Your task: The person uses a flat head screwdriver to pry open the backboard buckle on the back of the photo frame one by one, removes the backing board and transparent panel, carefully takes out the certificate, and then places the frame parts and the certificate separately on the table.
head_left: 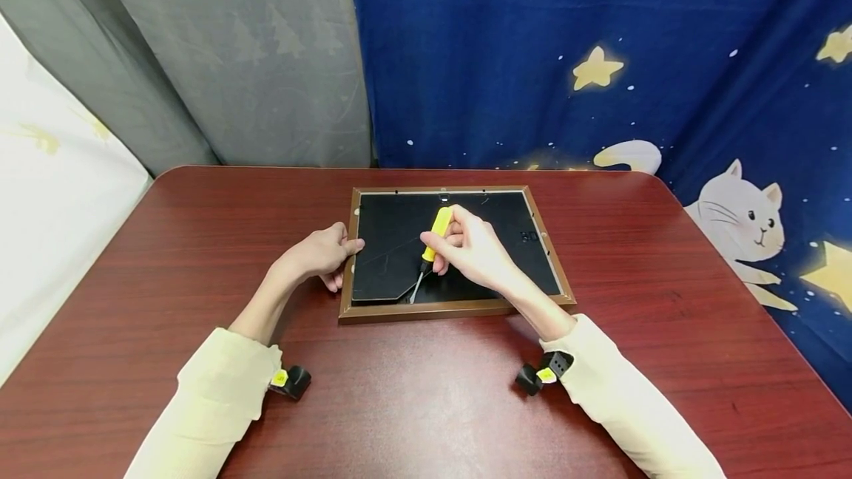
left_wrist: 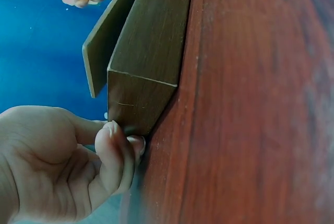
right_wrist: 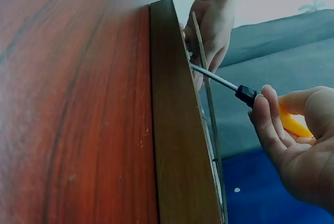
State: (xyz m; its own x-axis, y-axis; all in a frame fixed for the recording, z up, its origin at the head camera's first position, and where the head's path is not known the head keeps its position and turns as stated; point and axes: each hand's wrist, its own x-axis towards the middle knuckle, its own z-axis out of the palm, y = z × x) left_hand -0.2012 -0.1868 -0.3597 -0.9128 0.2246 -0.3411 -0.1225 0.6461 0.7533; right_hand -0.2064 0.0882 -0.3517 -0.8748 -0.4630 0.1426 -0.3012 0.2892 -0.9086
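A brown wooden picture frame [head_left: 459, 310] lies face down on the table. Its black backing board [head_left: 393, 231] stands raised above the near rail, as the board's edge [left_wrist: 102, 46] shows in the left wrist view. My right hand [head_left: 481, 250] grips a screwdriver [head_left: 436, 233] by its yellow handle. The screwdriver's metal shaft [right_wrist: 219, 79] slants past the raised board, with its tip down at the near inner edge of the frame. At the frame's left side, my left hand [head_left: 324, 253] holds the rail, thumb on top and fingers against the outer side.
A reddish-brown wooden table [head_left: 386, 398] lies beneath everything. Behind it hang a grey curtain [head_left: 266, 58] and a blue curtain [head_left: 499, 58] with stars and a cat. Each sleeve carries a small black wrist camera [head_left: 296, 383].
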